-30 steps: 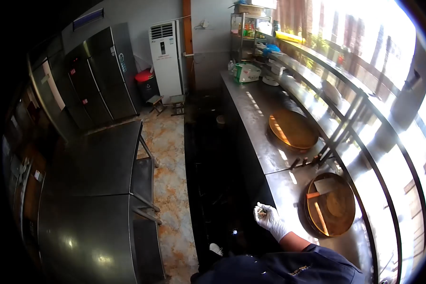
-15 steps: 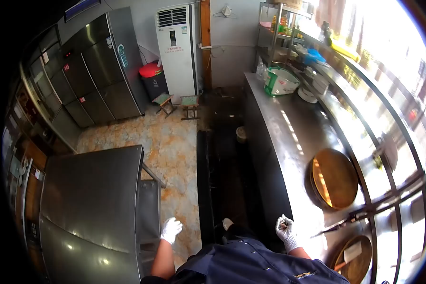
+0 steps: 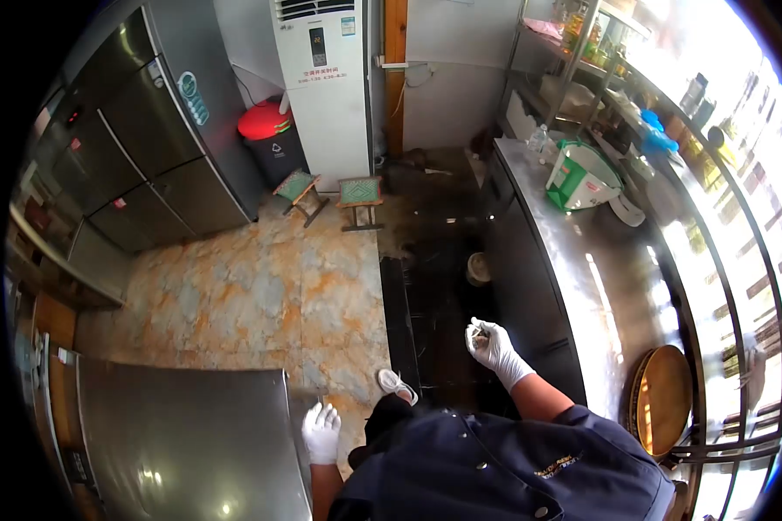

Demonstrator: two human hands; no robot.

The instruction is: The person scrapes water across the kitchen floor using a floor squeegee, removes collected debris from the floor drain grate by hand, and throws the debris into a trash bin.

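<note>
My right hand (image 3: 495, 349), in a white glove, is out in front of my body above the dark floor strip. Its fingers are curled around something small, partly pale and partly dark, that I cannot make out. At my left side my gloved left hand (image 3: 321, 432) hangs open beside the corner of the steel table (image 3: 182, 434). Nothing shows in its fingers, which point forward.
To the right runs a steel counter (image 3: 573, 269) with a green-and-white bag (image 3: 575, 178) and round brown trays (image 3: 666, 401). Ahead are a white bucket (image 3: 478, 269), two folding stools (image 3: 360, 193), a red-lidded bin (image 3: 274, 148), an air conditioner (image 3: 326, 113) and a steel refrigerator (image 3: 122, 130).
I have moved forward: stools, bin and bag are nearer, and the round trays have slid back in view. My right hand has swung from the counter edge to in front of me, still closed.
</note>
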